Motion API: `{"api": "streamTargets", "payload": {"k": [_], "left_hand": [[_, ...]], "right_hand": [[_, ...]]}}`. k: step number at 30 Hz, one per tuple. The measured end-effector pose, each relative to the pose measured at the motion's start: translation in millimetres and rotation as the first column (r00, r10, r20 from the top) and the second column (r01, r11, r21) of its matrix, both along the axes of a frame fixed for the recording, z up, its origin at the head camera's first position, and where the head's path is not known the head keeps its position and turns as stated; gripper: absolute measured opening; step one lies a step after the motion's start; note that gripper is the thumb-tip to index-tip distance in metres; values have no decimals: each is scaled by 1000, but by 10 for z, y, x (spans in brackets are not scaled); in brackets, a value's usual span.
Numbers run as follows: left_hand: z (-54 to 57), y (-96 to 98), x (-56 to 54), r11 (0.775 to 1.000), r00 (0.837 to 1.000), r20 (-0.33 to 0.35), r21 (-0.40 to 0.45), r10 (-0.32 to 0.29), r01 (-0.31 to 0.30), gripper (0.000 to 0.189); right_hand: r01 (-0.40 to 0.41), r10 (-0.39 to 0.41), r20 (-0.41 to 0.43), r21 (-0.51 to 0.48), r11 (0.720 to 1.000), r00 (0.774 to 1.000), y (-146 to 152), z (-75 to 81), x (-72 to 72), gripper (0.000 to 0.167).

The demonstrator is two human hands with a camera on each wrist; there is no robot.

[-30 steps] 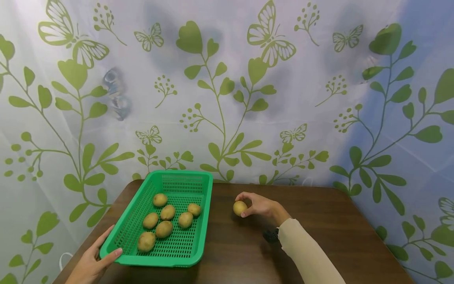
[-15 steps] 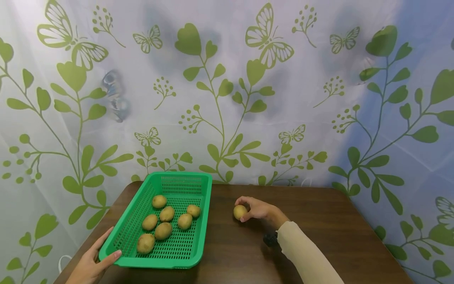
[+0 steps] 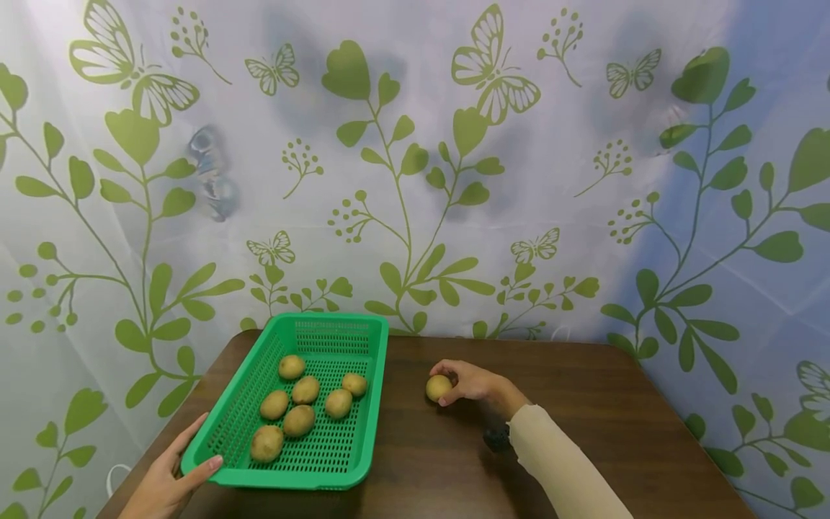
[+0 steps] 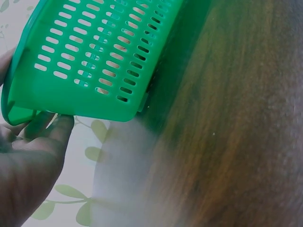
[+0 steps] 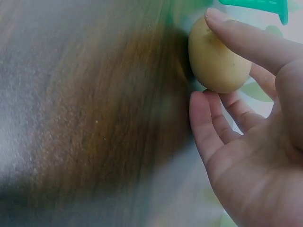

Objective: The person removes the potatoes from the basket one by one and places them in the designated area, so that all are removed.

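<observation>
Single potato (image 3: 439,389) out on the table, right of the basket, held by the right hand (image 3: 473,382); whether its underside touches the wood, cannot tell. Grip: thumb laid over one side, fingers curled to the other, clamped on the potato. Right wrist view shows the thumb tip near one end, the fingertips bent in against the opposite side, palm turned toward it.

Right arm reaches in from the lower right, forearm slanting up and left, pale sleeve (image 3: 558,461) to the wrist. Small dark object (image 3: 496,438) beside the sleeve's end.

Green basket (image 3: 292,477) at left, upright on the table. Seven potatoes (image 3: 299,421) inside, loosely scattered, some touching or nearly so. Left hand (image 3: 165,476) at the near left corner: thumb on the rim, fingers along the outer side, pinching the edge between them.

Brown wooden table (image 3: 583,404) beneath; behind, a pale curtain (image 3: 415,144) with green leaves and butterflies.

Against one second ago: right hand and its potato sit slightly nearer the person; against half a second ago, hardly any shift. Basket count unchanged at seven; left hand's hold on the corner the same.
</observation>
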State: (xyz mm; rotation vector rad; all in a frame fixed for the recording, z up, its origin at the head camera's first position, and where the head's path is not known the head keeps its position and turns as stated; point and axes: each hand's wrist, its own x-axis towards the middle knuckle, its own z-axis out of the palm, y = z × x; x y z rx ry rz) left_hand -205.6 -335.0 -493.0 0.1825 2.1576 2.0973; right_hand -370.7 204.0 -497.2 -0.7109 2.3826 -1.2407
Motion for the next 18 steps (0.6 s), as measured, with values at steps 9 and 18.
{"api": "streamTargets", "payload": {"k": [9, 18], "left_hand": [[4, -6, 13, 1000, 1000, -22, -15, -14, 13, 81], [23, -7, 22, 1000, 1000, 12, -6, -8, 8, 82]], "right_hand": [[9, -9, 8, -16, 1000, 1000, 75, 14, -22, 52], [-2, 2, 20, -28, 1000, 1000, 103, 54, -41, 50]]}}
